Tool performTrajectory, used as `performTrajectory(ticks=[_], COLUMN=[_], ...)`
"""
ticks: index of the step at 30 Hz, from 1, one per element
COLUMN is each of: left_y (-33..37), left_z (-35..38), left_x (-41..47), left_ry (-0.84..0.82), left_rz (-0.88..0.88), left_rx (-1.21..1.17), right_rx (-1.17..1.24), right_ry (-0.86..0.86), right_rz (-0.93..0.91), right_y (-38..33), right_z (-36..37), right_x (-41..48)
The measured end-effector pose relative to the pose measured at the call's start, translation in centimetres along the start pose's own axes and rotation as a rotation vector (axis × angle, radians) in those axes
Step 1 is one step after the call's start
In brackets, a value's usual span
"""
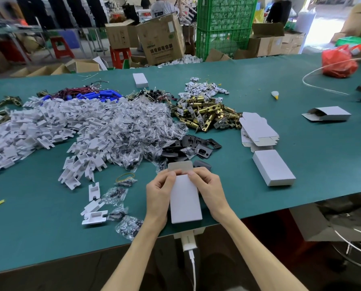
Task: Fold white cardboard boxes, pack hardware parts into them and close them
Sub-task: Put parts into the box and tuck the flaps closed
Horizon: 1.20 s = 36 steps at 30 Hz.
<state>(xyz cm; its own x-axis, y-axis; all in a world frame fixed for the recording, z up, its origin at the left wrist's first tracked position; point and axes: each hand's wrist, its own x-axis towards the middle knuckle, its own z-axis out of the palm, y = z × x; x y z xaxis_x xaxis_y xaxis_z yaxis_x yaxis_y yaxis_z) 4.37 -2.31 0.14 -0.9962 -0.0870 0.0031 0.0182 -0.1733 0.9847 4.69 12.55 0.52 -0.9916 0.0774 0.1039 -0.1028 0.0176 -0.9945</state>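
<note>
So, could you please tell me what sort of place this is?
Likely a factory packing floor: heaped brass latch parts, flat white box blanks on a green worktable, cartons behind.

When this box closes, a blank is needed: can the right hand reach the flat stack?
Probably, once the right hand releases the box: the flat stack lies ahead-right, bare table between.

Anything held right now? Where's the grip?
Left hand and right hand hold the white cardboard box; grip at its far end, thumbs on top by the open flap.
</note>
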Motion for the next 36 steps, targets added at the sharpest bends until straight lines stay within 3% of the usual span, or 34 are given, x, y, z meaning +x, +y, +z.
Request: performTrajectory(ticks=[8,13,36], left_y=[0.1,-0.1,-0.2], left_z=[0.1,0.1,0.4], left_x=[0.0,-0.1,0.1], left_ry=[0.006,0.032,-0.018], left_rz=[0.084,0.062,0.08], left_rx=[-0.071,-0.139,0.12], right_rx=[0.099,0.042,-0.141], right_ry=[0.004,0.005,0.053], right_rz=[-0.034,-0.015,-0.025], right_y=[-0.9,-0.6,0.2], right_z=[0.4,0.4,0.5], right_x=[-0.4,-0.3,0.0])
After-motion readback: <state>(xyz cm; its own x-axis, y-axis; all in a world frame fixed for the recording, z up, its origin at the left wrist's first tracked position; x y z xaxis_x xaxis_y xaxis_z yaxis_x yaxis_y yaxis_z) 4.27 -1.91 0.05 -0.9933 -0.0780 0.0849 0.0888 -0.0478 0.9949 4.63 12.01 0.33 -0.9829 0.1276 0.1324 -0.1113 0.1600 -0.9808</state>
